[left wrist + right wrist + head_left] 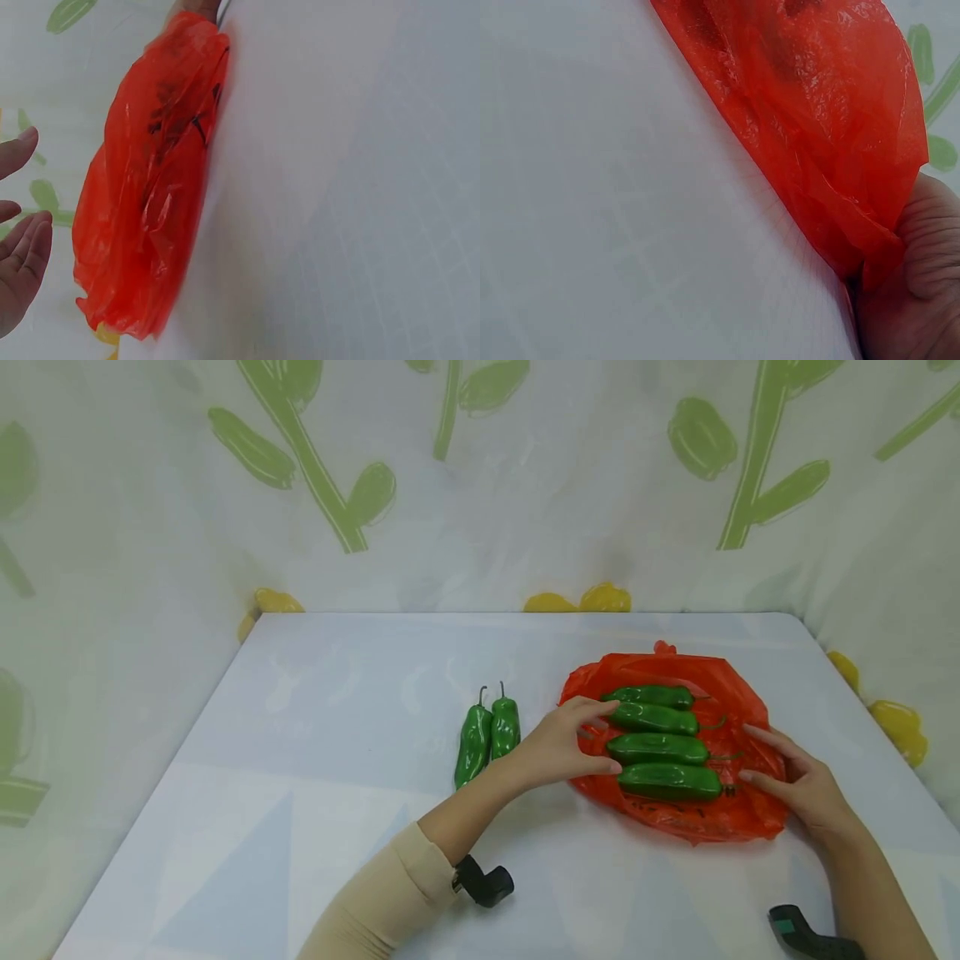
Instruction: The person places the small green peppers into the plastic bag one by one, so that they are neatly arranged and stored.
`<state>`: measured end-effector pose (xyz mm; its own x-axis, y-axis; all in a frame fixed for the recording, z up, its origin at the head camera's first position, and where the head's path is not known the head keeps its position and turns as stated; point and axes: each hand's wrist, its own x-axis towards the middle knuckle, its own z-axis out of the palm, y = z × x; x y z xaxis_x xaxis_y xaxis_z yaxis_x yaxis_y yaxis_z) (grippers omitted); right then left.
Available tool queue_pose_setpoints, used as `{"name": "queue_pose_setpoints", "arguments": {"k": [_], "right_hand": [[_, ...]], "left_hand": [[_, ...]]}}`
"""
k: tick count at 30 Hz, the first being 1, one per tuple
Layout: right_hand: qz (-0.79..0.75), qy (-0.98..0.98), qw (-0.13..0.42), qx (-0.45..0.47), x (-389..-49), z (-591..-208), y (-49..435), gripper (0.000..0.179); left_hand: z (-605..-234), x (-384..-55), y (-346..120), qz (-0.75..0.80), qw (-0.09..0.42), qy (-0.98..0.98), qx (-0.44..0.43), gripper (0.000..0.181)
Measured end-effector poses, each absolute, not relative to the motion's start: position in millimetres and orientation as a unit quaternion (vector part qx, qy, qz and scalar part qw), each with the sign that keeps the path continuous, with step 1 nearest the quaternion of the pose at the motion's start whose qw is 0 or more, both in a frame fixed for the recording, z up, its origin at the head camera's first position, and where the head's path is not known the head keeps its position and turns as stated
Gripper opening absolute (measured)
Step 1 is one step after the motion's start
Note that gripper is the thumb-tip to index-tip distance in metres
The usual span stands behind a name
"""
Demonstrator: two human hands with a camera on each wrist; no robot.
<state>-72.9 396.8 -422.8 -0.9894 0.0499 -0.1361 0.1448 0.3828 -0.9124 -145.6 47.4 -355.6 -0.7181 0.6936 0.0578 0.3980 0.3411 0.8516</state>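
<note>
A red plastic bag (675, 822) lies at the right of the table, its mouth spread wide. Several green peppers (671, 782) lie side by side in it, stems to the right. My left hand (558, 743) reaches over the bag's left side, thumb and fingers parted, fingertips right at the peppers' left ends. On the opposite side my right hand (806, 781) rests at the bag's edge with fingers and thumb spread over the red plastic near the stems. The right wrist view shows the bag (825, 142) lying against the base of that hand's thumb (930, 232).
Two more green peppers (474, 743) lie together on the white table (360, 710), left of the bag and partly behind my left forearm. Black camera mounts (487, 885) sit at both wrists. A fabric wall (480, 527) with green leaf prints stands behind the table.
</note>
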Motion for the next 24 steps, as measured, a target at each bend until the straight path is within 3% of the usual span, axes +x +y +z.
{"name": "queue_pose_setpoints", "arguments": {"k": [12,24], "right_hand": [[-0.547,0.835,0.034,0.043,-72,-426,399,0.061],[-0.547,0.835,0.035,0.051,-74,-426,399,0.061]], "left_hand": [[-354,-139,19,0.532,0.154,0.786,0.276,0.073],[-356,-146,-14,0.548,0.085,0.794,0.248,0.076]]}}
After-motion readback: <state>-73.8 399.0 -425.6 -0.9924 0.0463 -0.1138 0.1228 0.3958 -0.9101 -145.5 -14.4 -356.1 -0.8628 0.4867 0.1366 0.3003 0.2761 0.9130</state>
